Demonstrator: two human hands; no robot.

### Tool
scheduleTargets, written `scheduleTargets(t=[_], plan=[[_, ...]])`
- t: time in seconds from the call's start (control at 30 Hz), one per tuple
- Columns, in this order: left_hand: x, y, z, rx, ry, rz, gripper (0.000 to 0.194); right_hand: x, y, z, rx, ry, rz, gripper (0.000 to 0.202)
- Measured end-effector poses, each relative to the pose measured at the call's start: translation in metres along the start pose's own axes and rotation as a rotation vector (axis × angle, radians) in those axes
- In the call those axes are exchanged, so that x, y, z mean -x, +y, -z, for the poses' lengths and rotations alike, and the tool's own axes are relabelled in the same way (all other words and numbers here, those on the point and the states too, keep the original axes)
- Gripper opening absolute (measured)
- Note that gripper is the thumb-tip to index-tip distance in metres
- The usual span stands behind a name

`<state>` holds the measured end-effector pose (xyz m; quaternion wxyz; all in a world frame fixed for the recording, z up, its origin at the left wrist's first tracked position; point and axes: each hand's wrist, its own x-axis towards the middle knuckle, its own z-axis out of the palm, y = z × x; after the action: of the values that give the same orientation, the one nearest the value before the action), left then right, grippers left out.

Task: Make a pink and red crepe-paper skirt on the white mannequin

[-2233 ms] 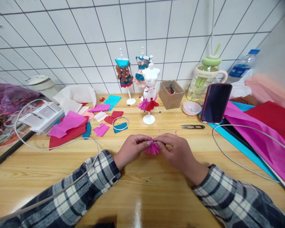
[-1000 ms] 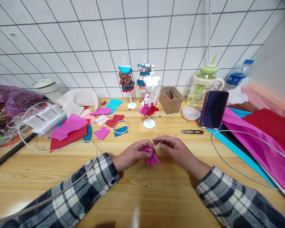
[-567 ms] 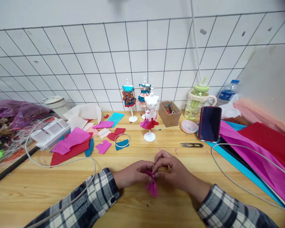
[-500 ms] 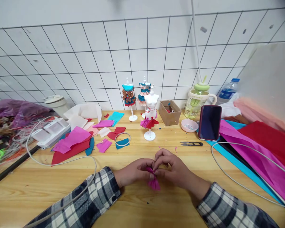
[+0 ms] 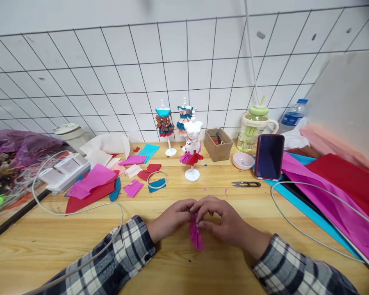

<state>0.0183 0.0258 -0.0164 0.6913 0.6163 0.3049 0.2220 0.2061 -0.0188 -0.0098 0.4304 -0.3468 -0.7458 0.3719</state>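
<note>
Between my fingers hangs a gathered piece of magenta crepe paper [image 5: 196, 237], pinched at its top and fanning out below. My left hand [image 5: 176, 217] grips its upper left side with closed fingers. The fingertips of my right hand [image 5: 223, 219] pinch the same piece from the right, close to the left fingertips. Beyond my hands stands a small white mannequin [image 5: 193, 133] with a magenta and red paper skirt [image 5: 194, 158]. Two more dressed mannequins, a blue-topped one [image 5: 164, 123] and a ruffled one [image 5: 182, 119], stand behind it.
Paper scraps [image 5: 92, 180] and a wire ring [image 5: 157, 187] lie at left. Thread snips [image 5: 246, 184], a pink bowl [image 5: 243, 166], a propped phone [image 5: 269, 157], a cardboard box [image 5: 218, 151] and a drink jug [image 5: 249, 139] are at right. A white cable [image 5: 283, 217] loops across coloured sheets.
The magenta paper has turned to hang lower, showing more of its fan. My right hand has shifted slightly left and over the left fingertips. The whole view has moved slightly.
</note>
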Motion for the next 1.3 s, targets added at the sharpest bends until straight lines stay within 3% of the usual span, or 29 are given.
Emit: scheduleTargets(t=[0.1,0.17,0.33,0.43,0.57,0.73,1.0,1.1,1.2,1.3], plan=[[0.003,-0.001,0.002,-0.065,0.280,-0.104,0.023,-0.001,0.003,0.003,0.114,0.138,-0.114,0.005],[0.006,0.002,0.002,-0.234,0.365,-0.187,0.029,-0.002,0.006,0.006,0.236,0.215,-0.188,0.008],[0.008,0.007,-0.009,-0.664,0.323,-0.211,0.033,0.000,0.010,0.007,0.360,0.210,-0.227,0.003],[0.006,0.006,-0.015,-0.603,0.318,-0.137,0.019,0.000,0.011,0.005,0.231,0.201,-0.279,0.011],[0.003,0.004,-0.014,-0.425,0.306,-0.084,0.021,-0.001,0.016,0.003,-0.056,0.180,-0.410,0.031],[0.003,0.003,-0.010,-0.397,0.324,-0.105,0.022,-0.003,0.020,0.005,-0.164,0.176,-0.453,0.021],[0.005,0.001,-0.014,-0.429,0.374,-0.088,0.025,-0.004,0.025,0.010,-0.250,0.180,-0.471,0.022],[-0.014,-0.004,0.000,-0.517,0.555,-0.062,0.034,-0.009,0.027,0.024,-0.261,0.252,-0.467,0.024],[-0.049,-0.004,0.021,-0.714,0.758,-0.104,0.047,-0.024,0.023,0.047,-0.254,0.340,-0.438,0.024],[-0.085,0.000,0.038,-0.878,0.793,-0.088,0.036,-0.049,0.011,0.070,-0.260,0.372,-0.348,0.019]])
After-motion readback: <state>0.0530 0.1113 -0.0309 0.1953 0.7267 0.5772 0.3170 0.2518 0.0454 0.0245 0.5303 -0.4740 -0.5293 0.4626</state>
